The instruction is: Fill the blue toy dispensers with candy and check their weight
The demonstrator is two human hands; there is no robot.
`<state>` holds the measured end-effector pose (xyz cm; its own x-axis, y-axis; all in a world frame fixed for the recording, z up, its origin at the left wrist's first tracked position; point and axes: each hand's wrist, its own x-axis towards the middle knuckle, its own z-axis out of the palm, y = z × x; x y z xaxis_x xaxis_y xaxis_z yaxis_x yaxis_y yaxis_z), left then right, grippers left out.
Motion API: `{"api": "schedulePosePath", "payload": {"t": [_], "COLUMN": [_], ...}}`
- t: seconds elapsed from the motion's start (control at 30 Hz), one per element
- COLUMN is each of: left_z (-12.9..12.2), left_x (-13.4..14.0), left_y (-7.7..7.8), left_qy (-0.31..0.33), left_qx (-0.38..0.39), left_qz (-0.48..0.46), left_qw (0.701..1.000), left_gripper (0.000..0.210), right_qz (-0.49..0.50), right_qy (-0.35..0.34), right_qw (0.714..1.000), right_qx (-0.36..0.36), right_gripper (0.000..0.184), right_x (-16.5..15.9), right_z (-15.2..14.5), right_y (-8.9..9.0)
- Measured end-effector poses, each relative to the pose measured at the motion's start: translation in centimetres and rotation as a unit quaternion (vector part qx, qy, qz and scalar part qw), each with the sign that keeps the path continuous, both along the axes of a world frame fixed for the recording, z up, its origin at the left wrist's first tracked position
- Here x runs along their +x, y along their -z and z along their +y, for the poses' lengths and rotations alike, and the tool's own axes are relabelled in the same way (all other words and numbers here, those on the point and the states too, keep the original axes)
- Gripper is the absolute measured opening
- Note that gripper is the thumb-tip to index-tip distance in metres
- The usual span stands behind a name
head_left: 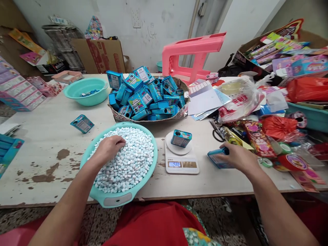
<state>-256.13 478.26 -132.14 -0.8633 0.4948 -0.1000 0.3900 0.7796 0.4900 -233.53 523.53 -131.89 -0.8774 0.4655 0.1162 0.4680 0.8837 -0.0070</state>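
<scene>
My left hand (110, 147) rests over the heap of small white and pale blue candies (130, 157) in a turquoise basin (153, 160). Its fingers are curled together, and whatever lies between them is hidden. On the right, my right hand (234, 155) is closed around the end of a blue candy tin (217, 159) lying on the table. Between the hands a white digital scale (181, 165) shows lit digits. Another blue tin (181, 138), with a round opening in one end, lies on its plate.
Behind the basin stands a cardboard box (151, 120) heaped with blue tins. One loose tin (82, 123) lies left of it, near a second turquoise basin (87, 92) holding small blue pieces. Scissors (217, 131), bags and packets crowd the right side. A pink stool (169, 58) is behind.
</scene>
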Motion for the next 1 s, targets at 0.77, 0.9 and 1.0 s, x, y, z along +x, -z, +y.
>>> {"api": "schedulePosePath", "payload": {"t": [0.77, 0.9, 1.0], "left_z": [2.1, 6.0, 7.6], "left_x": [1.4, 4.2, 5.1], "left_y": [-3.5, -7.5, -9.1], "left_qy": [-0.029, 0.108, 0.199], "left_qx": [0.261, 0.326, 0.254], "left_qz": [-0.047, 0.036, 0.093], "left_qw": [0.964, 0.938, 0.942], "left_gripper": [0.021, 0.014, 0.017], "right_qz": [0.226, 0.233, 0.216], "right_qy": [-0.124, -0.204, -0.256], "right_qw": [0.853, 0.851, 0.851], "right_qx": [-0.454, -0.425, -0.405], "right_gripper": [0.039, 0.032, 0.030], "right_x": [-9.4, -8.7, -8.6], "right_z": [-12.3, -16.4, -18.9], "right_y": [1.4, -2.8, -4.8]}}
